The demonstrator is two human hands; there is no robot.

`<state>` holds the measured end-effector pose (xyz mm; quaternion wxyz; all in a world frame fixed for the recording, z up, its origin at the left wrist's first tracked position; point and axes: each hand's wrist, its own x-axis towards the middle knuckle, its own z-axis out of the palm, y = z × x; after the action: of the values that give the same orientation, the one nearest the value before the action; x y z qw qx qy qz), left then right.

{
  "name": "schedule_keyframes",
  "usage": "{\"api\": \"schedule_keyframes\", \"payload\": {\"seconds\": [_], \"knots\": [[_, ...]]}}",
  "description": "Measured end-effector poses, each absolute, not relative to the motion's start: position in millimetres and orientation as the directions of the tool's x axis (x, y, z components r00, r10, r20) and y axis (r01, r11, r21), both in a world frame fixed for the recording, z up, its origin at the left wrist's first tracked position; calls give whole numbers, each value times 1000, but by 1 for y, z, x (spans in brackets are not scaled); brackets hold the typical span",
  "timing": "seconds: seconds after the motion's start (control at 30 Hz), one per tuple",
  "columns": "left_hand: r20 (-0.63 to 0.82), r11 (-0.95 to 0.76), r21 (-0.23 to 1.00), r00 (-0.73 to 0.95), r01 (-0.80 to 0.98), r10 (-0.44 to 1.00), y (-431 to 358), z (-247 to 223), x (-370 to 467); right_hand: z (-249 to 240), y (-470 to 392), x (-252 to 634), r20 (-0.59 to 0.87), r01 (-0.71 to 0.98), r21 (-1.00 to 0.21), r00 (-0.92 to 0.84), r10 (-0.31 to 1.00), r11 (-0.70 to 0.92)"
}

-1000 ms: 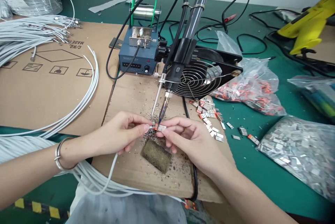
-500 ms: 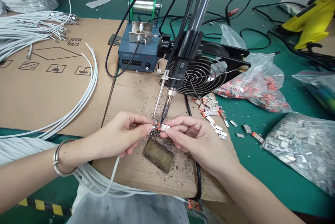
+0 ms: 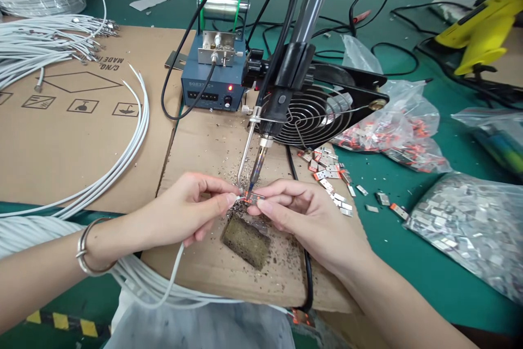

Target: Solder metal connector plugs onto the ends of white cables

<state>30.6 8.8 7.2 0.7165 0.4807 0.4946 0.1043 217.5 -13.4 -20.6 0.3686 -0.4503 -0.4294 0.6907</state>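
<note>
My left hand (image 3: 204, 208) pinches the end of a white cable (image 3: 176, 264) just left of the soldering iron tip. Between the thumb and fingers of my right hand (image 3: 300, 213) is a small orange and silver connector (image 3: 256, 197). The cable end and the connector meet under the tip of the soldering iron (image 3: 258, 166). Beside the iron, a thin bent metal tube (image 3: 245, 155) comes down to the same spot. Below my fingertips a brown sponge (image 3: 245, 241) lies on the cardboard (image 3: 196, 175).
A blue solder feeder (image 3: 210, 85) with a solder spool stands behind. Right of it is a black fan (image 3: 310, 115). Loose connectors (image 3: 327, 175) and bags of parts (image 3: 469, 229) lie at right. White cables (image 3: 122, 169) curve at left.
The connector in my right hand has turned, showing a darker metal side rather than its white-silver face. The feeder's red light is now brightly lit. The whole view has shifted slightly.
</note>
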Motion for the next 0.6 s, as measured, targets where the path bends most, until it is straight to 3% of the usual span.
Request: {"api": "schedule_keyframes", "payload": {"seconds": [0.17,0.6], "knots": [[-638,490,769,461,410,616,9,8,29,-19,-12,216,-332,-72,-929,-267,905,-362],[-592,485,805,508,342,625,8,1,27,-22,-13,218,-281,-126,-934,-322,904,-335]]}}
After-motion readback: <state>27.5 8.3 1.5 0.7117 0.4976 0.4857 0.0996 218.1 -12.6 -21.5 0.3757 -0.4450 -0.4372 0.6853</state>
